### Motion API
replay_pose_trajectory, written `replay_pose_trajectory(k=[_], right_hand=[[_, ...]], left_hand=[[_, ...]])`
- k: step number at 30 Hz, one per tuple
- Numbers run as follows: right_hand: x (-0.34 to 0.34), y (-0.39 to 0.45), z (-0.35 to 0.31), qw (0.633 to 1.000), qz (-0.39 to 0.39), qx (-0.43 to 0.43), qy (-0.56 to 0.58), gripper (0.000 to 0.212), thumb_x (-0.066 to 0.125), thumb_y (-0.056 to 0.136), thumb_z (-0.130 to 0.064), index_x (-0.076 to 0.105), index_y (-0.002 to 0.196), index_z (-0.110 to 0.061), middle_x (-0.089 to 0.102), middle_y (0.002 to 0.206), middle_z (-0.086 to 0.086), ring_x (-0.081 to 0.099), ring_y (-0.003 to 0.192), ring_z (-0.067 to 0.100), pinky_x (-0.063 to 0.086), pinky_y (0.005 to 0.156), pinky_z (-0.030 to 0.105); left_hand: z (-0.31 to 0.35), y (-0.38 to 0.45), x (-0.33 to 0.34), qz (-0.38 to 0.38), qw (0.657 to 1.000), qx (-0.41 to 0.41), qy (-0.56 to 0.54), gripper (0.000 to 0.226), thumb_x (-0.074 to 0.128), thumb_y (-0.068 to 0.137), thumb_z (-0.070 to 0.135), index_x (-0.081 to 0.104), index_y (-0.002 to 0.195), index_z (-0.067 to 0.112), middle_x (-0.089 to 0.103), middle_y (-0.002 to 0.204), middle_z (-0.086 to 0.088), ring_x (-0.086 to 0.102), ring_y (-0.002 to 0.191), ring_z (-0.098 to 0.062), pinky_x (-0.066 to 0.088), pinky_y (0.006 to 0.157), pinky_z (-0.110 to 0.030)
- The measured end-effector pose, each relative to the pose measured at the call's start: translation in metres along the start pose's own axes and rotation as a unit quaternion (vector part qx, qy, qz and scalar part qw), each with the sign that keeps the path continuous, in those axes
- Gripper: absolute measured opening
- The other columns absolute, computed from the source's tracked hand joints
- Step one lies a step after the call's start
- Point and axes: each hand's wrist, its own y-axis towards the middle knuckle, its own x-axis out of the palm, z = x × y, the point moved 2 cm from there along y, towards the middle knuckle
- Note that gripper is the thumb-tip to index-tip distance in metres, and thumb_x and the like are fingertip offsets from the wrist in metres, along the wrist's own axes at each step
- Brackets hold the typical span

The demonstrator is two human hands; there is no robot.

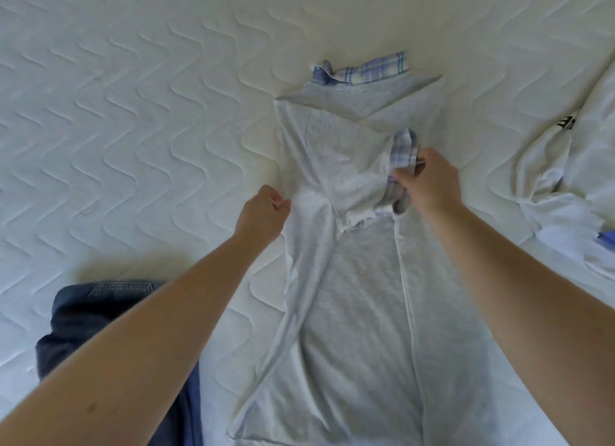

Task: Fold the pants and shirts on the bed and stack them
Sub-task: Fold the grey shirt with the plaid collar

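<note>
Fingers [404, 174] of right hand [429, 182] curled, pinching plaid sleeve cuff [401, 166] folded across grey shirt [359, 295]. Left hand [263, 214] fingers curled, pinching shirt's left edge. Shirt lies lengthwise at centre of quilted bed [133, 112], plaid collar [369, 69] at far end. Folded jeans [83, 319] lower left; white garment [565, 179] right.

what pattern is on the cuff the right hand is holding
Blue and white plaid on the cuff, pinched by the right hand; seen in the head view.
</note>
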Motion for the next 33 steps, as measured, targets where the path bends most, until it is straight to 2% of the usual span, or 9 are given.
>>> replay_pose_trajectory(k=[3, 5, 8, 12, 16, 20, 25, 29, 33], right_hand=[[-0.002, -0.017, 0.02, 0.996, 0.073, 0.052, 0.021, 0.033, 0.065, 0.089, -0.031, 0.052, 0.112, -0.012, 0.06, 0.112, 0.009, 0.057, 0.092, 0.024, 0.038, 0.074, 0.028], [0.002, -0.044, 0.025, 0.992, 0.113, 0.043, 0.034, 0.025, 0.06, 0.091, -0.036, 0.049, 0.1, -0.015, 0.059, 0.097, 0.003, 0.053, 0.082, 0.021, 0.034, 0.07, 0.028], [0.036, -0.096, 0.027, 0.994, 0.012, 0.064, 0.086, 0.025, 0.053, 0.094, -0.038, 0.055, 0.083, -0.016, 0.06, 0.072, -0.005, 0.06, 0.078, 0.024, 0.039, 0.066, 0.03], [0.096, -0.161, 0.022, 0.958, -0.201, 0.116, 0.167, 0.029, 0.056, 0.093, -0.035, 0.065, 0.103, -0.009, 0.07, 0.096, 0.005, 0.067, 0.088, 0.02, 0.054, 0.075, 0.034], [0.125, -0.193, 0.008, 0.906, -0.29, 0.147, 0.27, 0.023, 0.056, 0.093, -0.029, 0.062, 0.107, -0.012, 0.067, 0.097, 0.009, 0.066, 0.09, 0.024, 0.056, 0.085, 0.037], [0.146, -0.218, 0.008, 0.871, -0.336, 0.209, 0.291, 0.037, 0.058, 0.094, -0.034, 0.058, 0.12, -0.009, 0.066, 0.113, 0.014, 0.067, 0.101, 0.027, 0.055, 0.092, 0.043], [0.148, -0.247, 0.011, 0.883, -0.333, 0.215, 0.252, 0.023, 0.062, 0.093, -0.032, 0.058, 0.105, -0.013, 0.066, 0.099, 0.012, 0.067, 0.087, 0.024, 0.058, 0.078, 0.036], [0.144, -0.285, 0.013, 0.889, -0.377, 0.203, 0.16, 0.033, 0.07, 0.088, -0.031, 0.061, 0.11, -0.008, 0.066, 0.088, 0.009, 0.064, 0.077, 0.021, 0.057, 0.075, 0.035], [0.131, -0.305, 0.02, 0.903, -0.327, 0.209, 0.183, 0.028, 0.068, 0.088, -0.019, 0.063, 0.109, -0.002, 0.069, 0.1, 0.02, 0.069, 0.09, 0.033, 0.058, 0.083, 0.044]], left_hand=[[-0.018, -0.034, 0.009, -0.02, 0.999, -0.043, -0.002, 0.027, 0.051, 0.095, 0.046, 0.055, 0.1, 0.02, 0.066, 0.086, 0.001, 0.064, 0.08, -0.02, 0.053, 0.07, -0.032], [-0.033, -0.061, 0.015, -0.022, 0.997, -0.063, 0.027, 0.032, 0.048, 0.095, 0.052, 0.055, 0.098, 0.022, 0.066, 0.091, 0.001, 0.064, 0.083, -0.022, 0.054, 0.079, -0.038], [-0.059, -0.11, 0.028, -0.042, 0.994, -0.077, 0.061, 0.038, 0.044, 0.091, 0.064, 0.052, 0.093, 0.026, 0.064, 0.087, 0.006, 0.062, 0.08, -0.019, 0.053, 0.079, -0.037], [-0.089, -0.178, 0.051, -0.093, 0.991, -0.065, 0.074, 0.048, 0.052, 0.082, 0.071, 0.044, 0.1, 0.028, 0.059, 0.082, 0.013, 0.058, 0.072, -0.006, 0.046, 0.062, -0.026], [-0.113, -0.222, 0.073, -0.101, 0.988, -0.076, 0.087, 0.049, 0.066, 0.082, 0.053, 0.038, 0.108, 0.024, 0.058, 0.091, 0.007, 0.059, 0.078, -0.016, 0.047, 0.064, -0.03], [-0.125, -0.247, 0.089, -0.068, 0.991, -0.114, 0.031, 0.04, 0.07, 0.08, 0.038, 0.037, 0.099, 0.025, 0.056, 0.082, 0.005, 0.058, 0.071, -0.02, 0.049, 0.063, -0.034], [-0.142, -0.286, 0.091, -0.038, 0.99, -0.139, 0.004, 0.032, 0.065, 0.079, 0.022, 0.042, 0.101, 0.026, 0.059, 0.078, 0.005, 0.058, 0.064, -0.018, 0.043, 0.052, -0.028], [-0.142, -0.321, 0.092, -0.005, 0.993, -0.111, -0.039, 0.03, 0.06, 0.082, 0.019, 0.051, 0.109, 0.028, 0.062, 0.083, 0.008, 0.059, 0.07, -0.017, 0.047, 0.059, -0.031], [-0.137, -0.349, 0.106, 0.027, 0.999, -0.009, -0.042, 0.048, 0.062, 0.084, 0.015, 0.051, 0.13, 0.024, 0.059, 0.112, 0.003, 0.056, 0.1, -0.023, 0.049, 0.082, -0.037]])
